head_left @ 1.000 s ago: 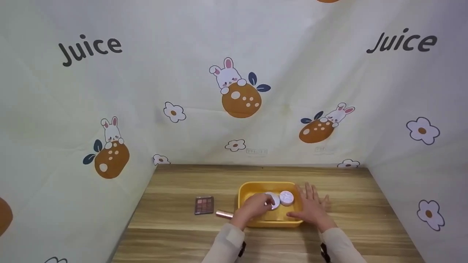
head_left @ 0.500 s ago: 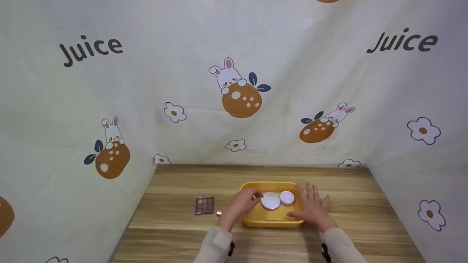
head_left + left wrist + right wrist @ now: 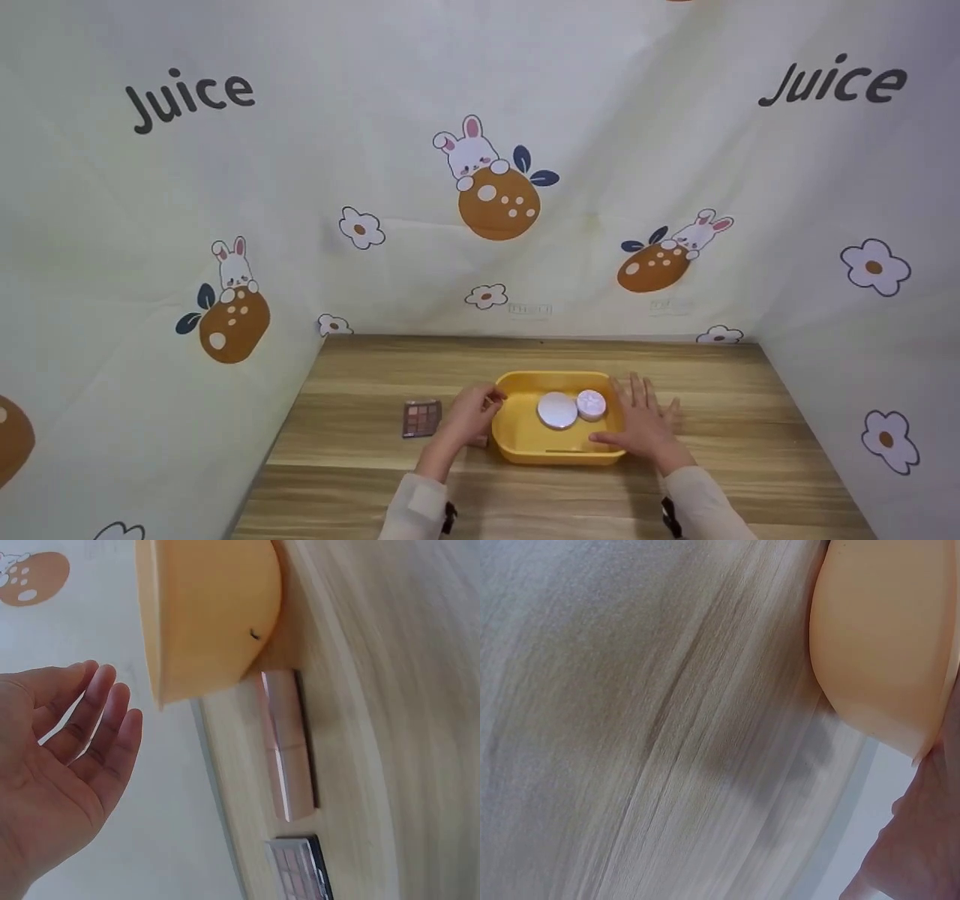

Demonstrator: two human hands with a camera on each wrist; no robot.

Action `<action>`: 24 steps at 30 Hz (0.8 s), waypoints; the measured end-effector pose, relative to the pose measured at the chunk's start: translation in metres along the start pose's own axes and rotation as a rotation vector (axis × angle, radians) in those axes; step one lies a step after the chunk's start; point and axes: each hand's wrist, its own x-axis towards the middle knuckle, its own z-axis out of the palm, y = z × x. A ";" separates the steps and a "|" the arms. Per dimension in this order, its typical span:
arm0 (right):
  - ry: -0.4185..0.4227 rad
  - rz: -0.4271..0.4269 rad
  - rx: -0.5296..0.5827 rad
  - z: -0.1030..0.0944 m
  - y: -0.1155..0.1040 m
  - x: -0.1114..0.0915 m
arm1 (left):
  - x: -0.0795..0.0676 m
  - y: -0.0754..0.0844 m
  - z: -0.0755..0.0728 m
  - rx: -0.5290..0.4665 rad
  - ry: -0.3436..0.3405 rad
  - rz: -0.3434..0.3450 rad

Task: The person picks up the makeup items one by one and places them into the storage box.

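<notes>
A yellow tray (image 3: 517,450) stands on the table. Inside it lie a white round compact (image 3: 557,411) and, touching or nearly touching it, a smaller round case (image 3: 591,405) with a pale pattern on top. My left hand (image 3: 469,414) hovers by the tray's left rim, fingers loosely bent and holding nothing. Below it a rose-gold lipstick tube (image 3: 286,746) lies on the table, mostly covered by the hand in the head view. My right hand (image 3: 646,426) rests on the tray's right rim, fingers spread and thumb reaching inside.
An eyeshadow palette (image 3: 421,418) lies on the wooden table (image 3: 360,480), left of the left hand. Printed cloth walls (image 3: 405,277) enclose the table at the back and both sides.
My left hand has let go of the white compact, which stays in the tray, and has drawn back left over the lipstick tube. My right hand keeps its place on the rim.
</notes>
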 end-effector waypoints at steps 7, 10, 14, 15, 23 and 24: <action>-0.009 0.004 0.002 0.000 0.001 0.000 | -0.008 -0.023 -0.001 0.008 0.034 0.005; -0.008 0.002 0.005 -0.001 0.000 0.000 | -0.011 -0.030 -0.002 0.010 0.038 0.000; -0.007 -0.001 -0.009 -0.002 0.000 0.000 | -0.016 -0.037 -0.004 0.030 0.048 -0.015; -0.007 -0.001 -0.012 -0.002 0.000 0.000 | -0.017 -0.038 -0.004 0.039 0.054 -0.027; 0.026 -0.014 -0.005 -0.002 -0.001 -0.001 | -0.030 -0.043 -0.006 0.171 0.039 -0.254; 0.027 -0.015 -0.006 -0.002 -0.001 -0.001 | -0.031 -0.043 -0.006 0.183 0.036 -0.267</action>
